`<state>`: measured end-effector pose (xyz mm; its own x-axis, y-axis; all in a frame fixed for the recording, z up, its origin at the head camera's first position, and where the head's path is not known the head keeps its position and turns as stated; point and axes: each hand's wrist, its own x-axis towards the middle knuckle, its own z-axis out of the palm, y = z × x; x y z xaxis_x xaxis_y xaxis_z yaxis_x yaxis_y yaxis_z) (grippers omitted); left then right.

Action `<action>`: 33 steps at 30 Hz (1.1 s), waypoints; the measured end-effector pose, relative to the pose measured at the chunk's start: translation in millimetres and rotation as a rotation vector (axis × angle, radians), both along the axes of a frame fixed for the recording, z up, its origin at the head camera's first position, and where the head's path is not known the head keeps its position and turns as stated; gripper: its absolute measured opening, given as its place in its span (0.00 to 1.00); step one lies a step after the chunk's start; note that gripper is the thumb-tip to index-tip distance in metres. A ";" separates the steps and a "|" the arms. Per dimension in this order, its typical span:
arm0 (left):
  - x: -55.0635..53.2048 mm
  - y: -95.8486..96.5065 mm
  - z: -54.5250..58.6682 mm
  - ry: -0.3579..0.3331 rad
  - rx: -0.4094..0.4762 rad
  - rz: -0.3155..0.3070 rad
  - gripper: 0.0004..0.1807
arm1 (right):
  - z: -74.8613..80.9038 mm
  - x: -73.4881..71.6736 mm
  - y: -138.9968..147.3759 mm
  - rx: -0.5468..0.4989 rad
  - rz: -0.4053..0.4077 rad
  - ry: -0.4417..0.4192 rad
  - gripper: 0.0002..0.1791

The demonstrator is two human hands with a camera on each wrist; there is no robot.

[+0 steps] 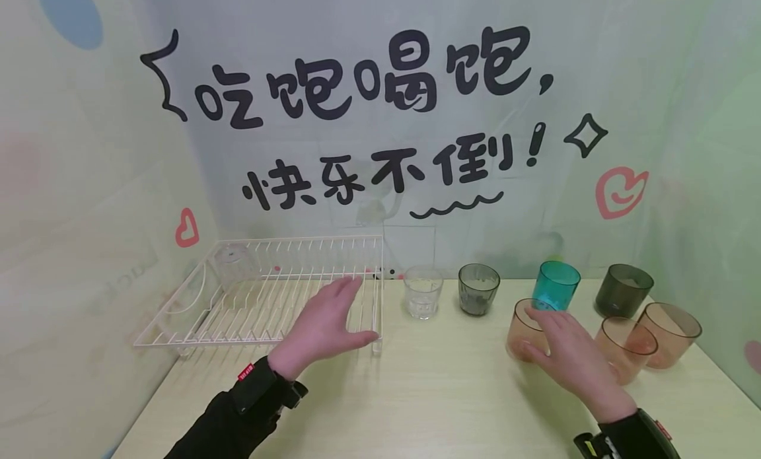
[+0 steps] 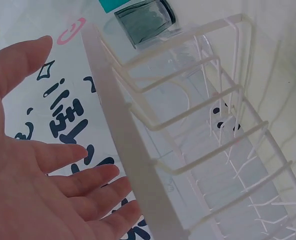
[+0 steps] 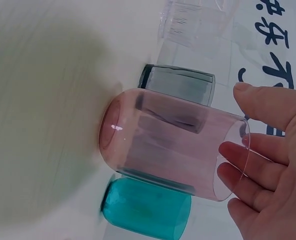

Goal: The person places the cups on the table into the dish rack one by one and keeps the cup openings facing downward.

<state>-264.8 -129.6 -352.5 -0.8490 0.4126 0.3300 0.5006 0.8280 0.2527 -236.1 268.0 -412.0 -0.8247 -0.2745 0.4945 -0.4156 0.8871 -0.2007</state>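
My left hand (image 1: 324,323), thumb spread from straight fingers, is over the right front part of a white wire dish rack (image 1: 238,343) and holds nothing. In the left wrist view its fingertips come close to the rack's rim (image 2: 133,150). A clear glass (image 1: 234,264) sits in the rack's back left corner. My right hand (image 1: 571,353) is at the mouth of an upright pink tumbler (image 1: 518,333). In the right wrist view, fingers overlap the rim of the pink tumbler (image 3: 173,145), while the thumb stands apart from it.
Behind the pink tumbler stands a teal glass (image 1: 555,284). A clear glass (image 1: 423,294) and a grey glass (image 1: 478,290) stand right of the rack. At the right are a dark glass (image 1: 623,292) and two more pink tumblers (image 1: 627,353). A printed curtain (image 1: 333,23) hangs behind.
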 end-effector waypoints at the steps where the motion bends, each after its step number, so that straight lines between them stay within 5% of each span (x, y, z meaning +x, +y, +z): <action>1: 0.5 0.9 -0.3 -0.001 0.000 0.001 0.53 | -0.5 -0.3 0.0 0.002 -0.002 -0.005 0.33; 18: 6.8 9.7 -6.2 -0.022 0.019 -0.010 0.53 | -5.2 -7.4 -1.7 0.103 -0.010 -0.001 0.27; 33: 10.0 15.6 -9.7 -0.006 0.018 -0.061 0.52 | -10.9 -11.9 1.9 0.150 0.030 0.180 0.17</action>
